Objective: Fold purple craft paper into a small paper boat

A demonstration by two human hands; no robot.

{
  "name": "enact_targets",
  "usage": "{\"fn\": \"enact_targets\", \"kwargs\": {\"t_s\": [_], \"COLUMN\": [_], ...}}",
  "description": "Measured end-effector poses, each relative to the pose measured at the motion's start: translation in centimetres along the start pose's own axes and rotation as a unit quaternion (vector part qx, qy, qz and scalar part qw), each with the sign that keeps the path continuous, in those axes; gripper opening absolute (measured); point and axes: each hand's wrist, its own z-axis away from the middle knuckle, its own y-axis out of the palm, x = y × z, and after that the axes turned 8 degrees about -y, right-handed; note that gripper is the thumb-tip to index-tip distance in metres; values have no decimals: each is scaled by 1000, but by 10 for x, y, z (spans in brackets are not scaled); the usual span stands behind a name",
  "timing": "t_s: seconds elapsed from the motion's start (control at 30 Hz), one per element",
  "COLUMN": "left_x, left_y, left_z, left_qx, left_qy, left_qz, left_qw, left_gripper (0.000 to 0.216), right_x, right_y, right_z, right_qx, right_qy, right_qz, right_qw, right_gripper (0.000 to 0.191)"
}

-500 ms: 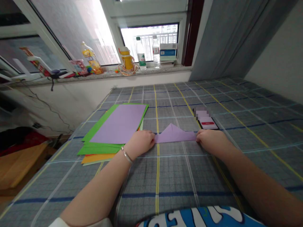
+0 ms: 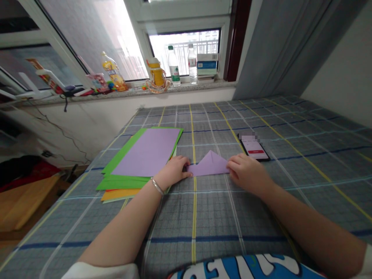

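Note:
A folded piece of purple paper [image 2: 211,164], with a peak in the middle and a straight lower edge, lies on the checked cloth. At its left end is my left hand [image 2: 174,170], thumb at the lower corner and fingers at the upper one. My right hand [image 2: 248,174] pinches the paper's right part, and its fingers hide that end. Beside my left hand rests a stack of coloured sheets, a flat purple sheet [image 2: 147,151] on top and green sheets [image 2: 124,183] beneath.
Behind my right hand a phone [image 2: 255,151] lies with its screen lit. The grey checked cloth [image 2: 215,217] covers the surface. Bottles, including a green-capped one [image 2: 174,66], a yellow cup [image 2: 157,75] and boxes [image 2: 207,65] stand on the windowsill.
My right hand has moved left along the purple paper and now covers its right end. My left hand's thumb and fingers have spread a little at the left end.

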Motion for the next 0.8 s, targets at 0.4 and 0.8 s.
{"fn": "enact_targets", "kwargs": {"t_s": [0.4,0.8], "left_x": [6,-9], "left_y": [10,14], "left_z": [-5,-2], "left_qx": [-63,-63], "left_qy": [21,158], "left_qz": [31,-30], "left_qw": [997,985], "left_gripper": [15,31], "right_x": [-9,-19], "right_y": [32,30], "right_z": [-2,-2], "right_qx": [1,-5], "right_qy": [-15,-39], "right_qz": [-114,-150], "right_qw": [993,988], "right_gripper": [22,23]}}
